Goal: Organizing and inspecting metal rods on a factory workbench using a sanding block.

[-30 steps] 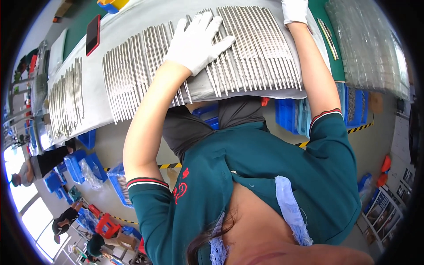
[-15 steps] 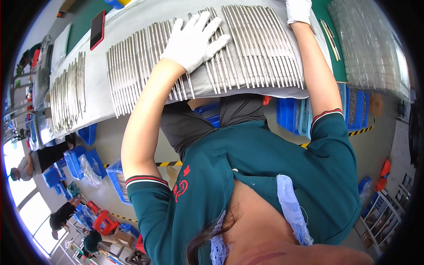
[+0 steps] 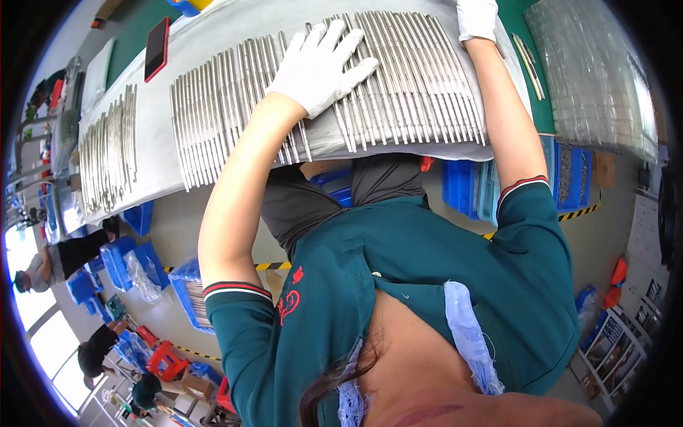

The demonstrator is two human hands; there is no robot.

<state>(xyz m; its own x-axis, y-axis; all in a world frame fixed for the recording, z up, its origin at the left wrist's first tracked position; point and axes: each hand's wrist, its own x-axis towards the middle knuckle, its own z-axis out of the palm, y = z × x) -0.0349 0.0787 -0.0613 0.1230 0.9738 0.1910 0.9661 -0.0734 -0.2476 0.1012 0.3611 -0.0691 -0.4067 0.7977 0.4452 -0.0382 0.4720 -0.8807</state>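
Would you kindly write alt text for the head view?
A white-gloved left hand lies spread over metal rods on grey cloth; the gloved right hand is cut off at the top edge. A phone lies further left.

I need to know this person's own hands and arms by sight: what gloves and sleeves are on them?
The left hand and right hand wear white gloves ending at the wrist; the top edge cuts off part of the right one. The forearms are bare. Short dark green sleeves end in hems striped red and white.
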